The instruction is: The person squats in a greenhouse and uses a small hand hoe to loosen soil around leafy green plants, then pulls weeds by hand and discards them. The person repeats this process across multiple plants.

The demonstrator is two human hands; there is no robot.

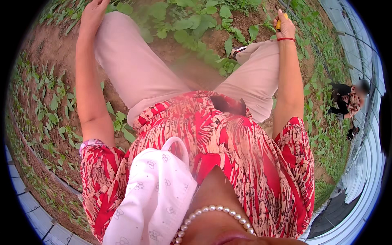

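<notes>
In my right hand [286, 28] is the yellow handle [281, 22] of a tool. A thin dark shaft runs up from it to the picture's top edge, and the working end is out of view. That hand is beside my right knee, over low green leafy plants. My left hand [94, 13] is at the outer side of my left knee, cut off by the top edge, so its fingers are mostly hidden. Between my legs, broad-leaved seedlings [196, 24] grow from brown soil [196, 67]; part of this area is hazy.
More rows of seedlings [53, 104] grow on the left. At the right, another person [349, 98] crouches among plants near the translucent greenhouse wall [364, 58]. A white patterned cloth [159, 183] with a loop hangs before my chest, covering part of the view.
</notes>
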